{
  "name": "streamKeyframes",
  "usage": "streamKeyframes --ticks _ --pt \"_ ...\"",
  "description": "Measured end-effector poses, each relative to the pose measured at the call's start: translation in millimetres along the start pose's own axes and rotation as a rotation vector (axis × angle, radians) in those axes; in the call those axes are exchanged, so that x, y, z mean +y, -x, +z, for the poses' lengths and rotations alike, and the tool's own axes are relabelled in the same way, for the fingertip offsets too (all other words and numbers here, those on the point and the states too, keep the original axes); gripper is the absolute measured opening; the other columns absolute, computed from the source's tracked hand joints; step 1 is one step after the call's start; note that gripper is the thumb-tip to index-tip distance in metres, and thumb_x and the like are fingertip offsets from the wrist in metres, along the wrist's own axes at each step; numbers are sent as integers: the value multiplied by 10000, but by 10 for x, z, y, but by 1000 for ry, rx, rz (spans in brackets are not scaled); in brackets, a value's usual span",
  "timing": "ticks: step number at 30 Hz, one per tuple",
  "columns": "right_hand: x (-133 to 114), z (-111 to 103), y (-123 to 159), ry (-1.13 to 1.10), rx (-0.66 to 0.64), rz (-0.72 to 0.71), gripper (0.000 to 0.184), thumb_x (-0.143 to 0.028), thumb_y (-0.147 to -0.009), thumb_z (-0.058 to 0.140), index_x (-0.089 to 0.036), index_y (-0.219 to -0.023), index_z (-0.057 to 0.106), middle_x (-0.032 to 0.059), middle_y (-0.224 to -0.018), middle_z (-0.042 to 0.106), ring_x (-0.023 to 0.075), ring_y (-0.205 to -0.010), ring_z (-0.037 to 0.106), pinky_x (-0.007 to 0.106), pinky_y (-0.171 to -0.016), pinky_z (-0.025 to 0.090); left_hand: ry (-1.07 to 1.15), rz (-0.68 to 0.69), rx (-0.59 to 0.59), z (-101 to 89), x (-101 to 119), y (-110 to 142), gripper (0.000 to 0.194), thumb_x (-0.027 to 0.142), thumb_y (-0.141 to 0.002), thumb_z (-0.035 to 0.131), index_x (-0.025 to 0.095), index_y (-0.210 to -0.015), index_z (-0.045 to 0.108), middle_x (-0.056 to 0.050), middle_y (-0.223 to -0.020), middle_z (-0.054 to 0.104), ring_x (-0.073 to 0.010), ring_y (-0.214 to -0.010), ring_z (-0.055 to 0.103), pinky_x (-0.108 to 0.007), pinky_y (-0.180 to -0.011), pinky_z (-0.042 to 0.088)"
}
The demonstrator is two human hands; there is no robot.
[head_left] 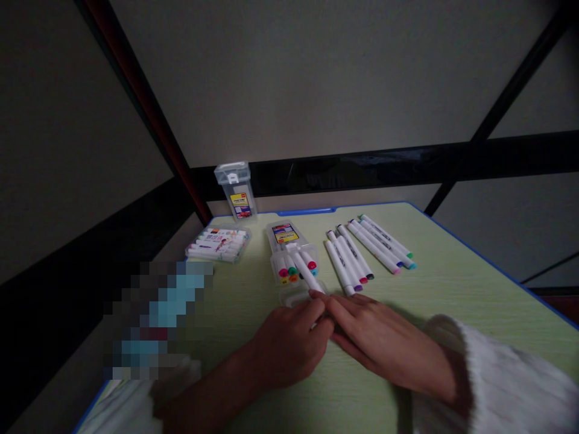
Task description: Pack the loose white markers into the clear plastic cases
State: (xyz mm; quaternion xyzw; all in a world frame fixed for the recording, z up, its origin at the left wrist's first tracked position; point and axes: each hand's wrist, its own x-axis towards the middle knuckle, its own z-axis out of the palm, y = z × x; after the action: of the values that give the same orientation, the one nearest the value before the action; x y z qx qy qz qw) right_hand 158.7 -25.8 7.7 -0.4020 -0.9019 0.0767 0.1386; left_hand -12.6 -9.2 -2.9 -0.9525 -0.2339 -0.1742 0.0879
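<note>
A box (240, 202) stands near the far left corner of the counter (434, 301). Before it, by the left edge, lies a marker pack (219, 246). Right of both, a case (284, 234) has markers (292, 271) in it; further right lie one marker row (350, 259), then another row (380, 247).

1 head view | faces forward, down | near tabletop (452, 277) (seen slantwise)

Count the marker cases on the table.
3: an upright case at the back left, a flat case in front of it, an open case lying mid-table. The blurred patch may hide more.
</note>
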Motion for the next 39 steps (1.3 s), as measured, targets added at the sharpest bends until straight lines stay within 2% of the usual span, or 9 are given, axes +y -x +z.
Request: streamKeyframes --ticks 6,14,27,33,39 --pt "-4 7 -3 0 32 -12 380 -141 -813 386 -90 -1183 457 103 -868 641 205 -734 606 329 -635 463 -3 -11 -25 -3 5 2 182 137 -847 327 160 -753 481 -46 -778 526 -162 -689 552 -250 -507 468" --pt "-5 -9 -3 4 -22 17 386 -138 -809 410 -99 -1192 436 105 -894 633 217 -766 607 342 -665 478 -1 -19 -19 -11 11 0 173 133 -841 337 156 -775 495 -53 -795 546 -175 -714 563 -257 -508 482" --pt "7 9 7 9 11 3 400 -157 -819 408 -93 -1214 430 110 -896 637 215 -771 611 340 -661 487 30 -28 -79 -12 0 1 151 140 -834 358 153 -779 498 -62 -825 551 -177 -735 561 -273 -561 508" --pt "20 30 12 19 1 12 452 -160 -824 426 -87 -1268 383 106 -905 642 221 -788 618 351 -680 503 20 -31 -64 -2 -3 0 166 126 -840 341 155 -779 492 -59 -828 550 -170 -728 560 -256 -542 491" --pt "19 37 -4 78 20 -2 481 -142 -821 420 -72 -1293 358 120 -901 640 236 -760 621 379 -668 512 9 -19 -11 30 -22 -4 232 104 -857 312 162 -709 480 -30 -736 521 -148 -627 528 -233 -455 424"
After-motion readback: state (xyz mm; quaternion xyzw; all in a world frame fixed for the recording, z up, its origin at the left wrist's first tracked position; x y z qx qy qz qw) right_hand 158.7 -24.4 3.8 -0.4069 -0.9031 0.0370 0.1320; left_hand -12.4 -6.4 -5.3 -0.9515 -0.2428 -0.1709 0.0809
